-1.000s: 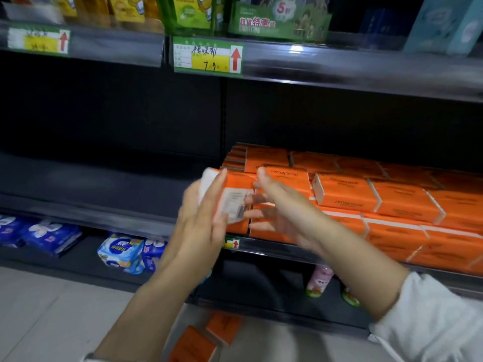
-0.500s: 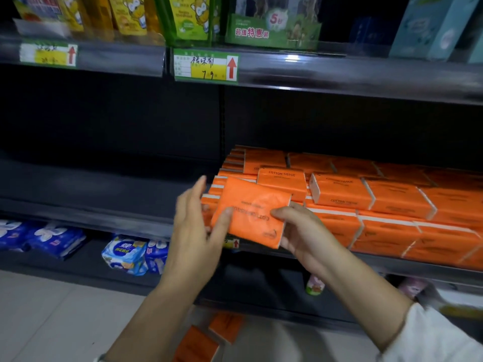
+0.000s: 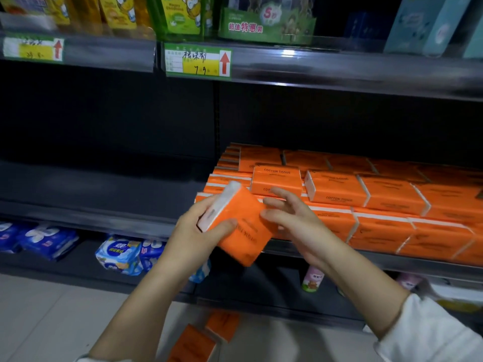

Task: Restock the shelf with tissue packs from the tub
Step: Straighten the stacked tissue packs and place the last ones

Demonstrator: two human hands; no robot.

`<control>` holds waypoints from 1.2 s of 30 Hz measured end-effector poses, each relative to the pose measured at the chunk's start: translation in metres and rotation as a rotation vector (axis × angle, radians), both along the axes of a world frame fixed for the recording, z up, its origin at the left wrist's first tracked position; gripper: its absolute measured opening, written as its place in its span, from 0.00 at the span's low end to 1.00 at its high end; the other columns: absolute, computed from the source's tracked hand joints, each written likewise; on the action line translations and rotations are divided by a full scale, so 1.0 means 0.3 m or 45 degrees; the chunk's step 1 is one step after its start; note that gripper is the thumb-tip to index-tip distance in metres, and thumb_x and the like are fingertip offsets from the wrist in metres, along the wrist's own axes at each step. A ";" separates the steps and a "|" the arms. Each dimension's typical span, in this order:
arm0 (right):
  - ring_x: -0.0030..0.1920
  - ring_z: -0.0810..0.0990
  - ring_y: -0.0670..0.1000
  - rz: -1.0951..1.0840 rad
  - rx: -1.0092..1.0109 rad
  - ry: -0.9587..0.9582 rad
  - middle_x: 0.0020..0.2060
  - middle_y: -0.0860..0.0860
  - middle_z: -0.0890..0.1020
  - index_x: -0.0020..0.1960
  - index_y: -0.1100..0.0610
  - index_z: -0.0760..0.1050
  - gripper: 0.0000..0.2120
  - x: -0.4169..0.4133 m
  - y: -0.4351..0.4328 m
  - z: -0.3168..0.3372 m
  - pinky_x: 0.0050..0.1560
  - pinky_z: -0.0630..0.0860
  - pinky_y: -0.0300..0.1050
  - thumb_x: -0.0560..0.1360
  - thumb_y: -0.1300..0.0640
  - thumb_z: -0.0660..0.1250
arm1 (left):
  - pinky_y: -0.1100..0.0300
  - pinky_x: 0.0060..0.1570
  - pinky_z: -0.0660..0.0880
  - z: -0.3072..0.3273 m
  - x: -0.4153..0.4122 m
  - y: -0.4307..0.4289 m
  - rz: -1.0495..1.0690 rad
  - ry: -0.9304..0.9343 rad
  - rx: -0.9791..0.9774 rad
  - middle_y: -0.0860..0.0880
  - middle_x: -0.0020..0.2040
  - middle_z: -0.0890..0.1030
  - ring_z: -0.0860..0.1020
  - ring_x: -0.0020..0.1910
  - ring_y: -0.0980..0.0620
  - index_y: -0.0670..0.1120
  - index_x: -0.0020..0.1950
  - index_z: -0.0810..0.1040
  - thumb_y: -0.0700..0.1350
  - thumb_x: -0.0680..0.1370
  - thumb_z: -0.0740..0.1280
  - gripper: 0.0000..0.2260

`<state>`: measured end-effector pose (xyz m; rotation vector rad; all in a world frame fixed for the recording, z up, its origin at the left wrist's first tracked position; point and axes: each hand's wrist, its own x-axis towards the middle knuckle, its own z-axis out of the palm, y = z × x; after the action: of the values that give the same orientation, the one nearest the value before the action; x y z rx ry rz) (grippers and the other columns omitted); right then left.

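Tissue packs (image 3: 366, 205) in orange wrap, stacked in layers, cover only the right part of the middle shelf (image 3: 104, 189), so the restock looks about half done. Left of this orange stack the shelf board lies bare and dark as far as the view reaches. Below and left of the stack, on the lower shelf, lie blue-and-white wrapped packs (image 3: 117, 254) of another kind. Just in front of the stack's left end, the left hand (image 3: 193, 231) grips the held pack (image 3: 235, 226), thumb across its orange face and fingers round its white end. The pack is tilted in the air and not yet on the shelf. At this pack's right edge, still in front of the stack, the right hand (image 3: 295, 218) is spread wide with relaxed fingers and grips nothing. Whether its fingertips touch the wrap I cannot tell. The stack's lowest layer juts out further left than the row above it, so a place for this pack seems ready there. Below the stack, two loose orange packs (image 3: 206, 335) lie on the floor and the tub is out of view. Judging by these packs and the bare board, a good deal of stocking remains.
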<state>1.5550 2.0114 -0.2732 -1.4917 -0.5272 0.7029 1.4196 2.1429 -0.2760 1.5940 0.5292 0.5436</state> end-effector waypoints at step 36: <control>0.35 0.82 0.58 -0.879 -0.347 0.028 0.40 0.62 0.81 0.51 0.65 0.73 0.15 0.447 0.081 0.085 0.38 0.83 0.49 0.73 0.54 0.70 | 0.72 0.41 0.63 -0.103 0.003 0.049 0.082 0.291 1.018 0.66 0.41 0.69 0.71 0.44 0.59 0.51 0.55 0.80 0.44 0.75 0.69 0.10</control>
<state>1.6890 2.0355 -0.2477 -1.7743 0.1227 0.2471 1.4207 2.1576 -0.3071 2.4263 0.5683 0.6709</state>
